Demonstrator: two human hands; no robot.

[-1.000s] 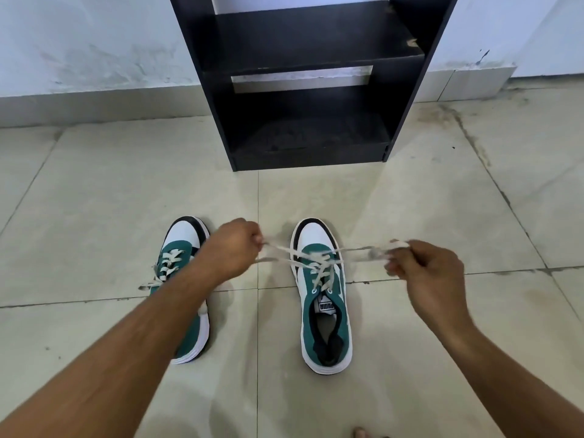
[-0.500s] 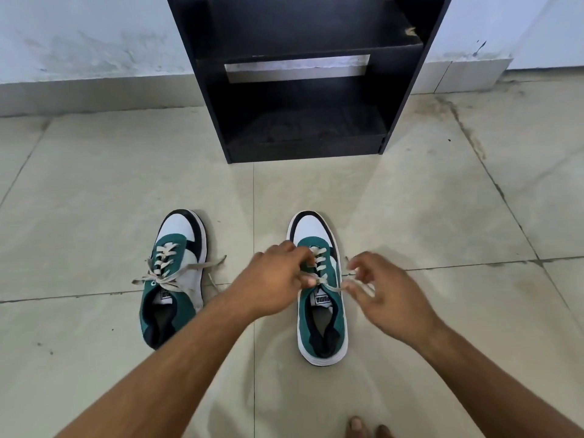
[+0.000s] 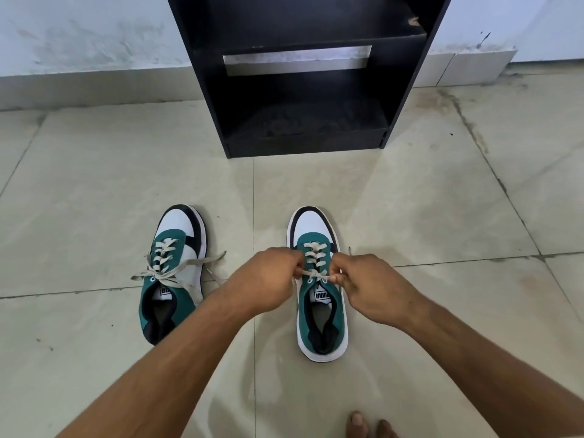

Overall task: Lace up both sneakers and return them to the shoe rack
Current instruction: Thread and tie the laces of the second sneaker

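Both hands' fingers, left hand [image 3: 268, 284] and right hand [image 3: 376, 287], pinch the lace [image 3: 314, 273] over the right sneaker [image 3: 319, 279]; left sneaker [image 3: 172, 270] beside it.

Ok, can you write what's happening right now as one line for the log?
step: tying right sneaker | left hand: pinching lace | right hand: pinching lace | left sneaker: laces loose | rack: no shoes

The tall black wooden shoe rack [image 3: 303, 90] runs off the top edge. My left arm covers part of the left green-and-white sneaker [image 3: 172, 267]. Can't see the beige lace ends [image 3: 313, 273] inside either grip. Toes cropped at the bottom.
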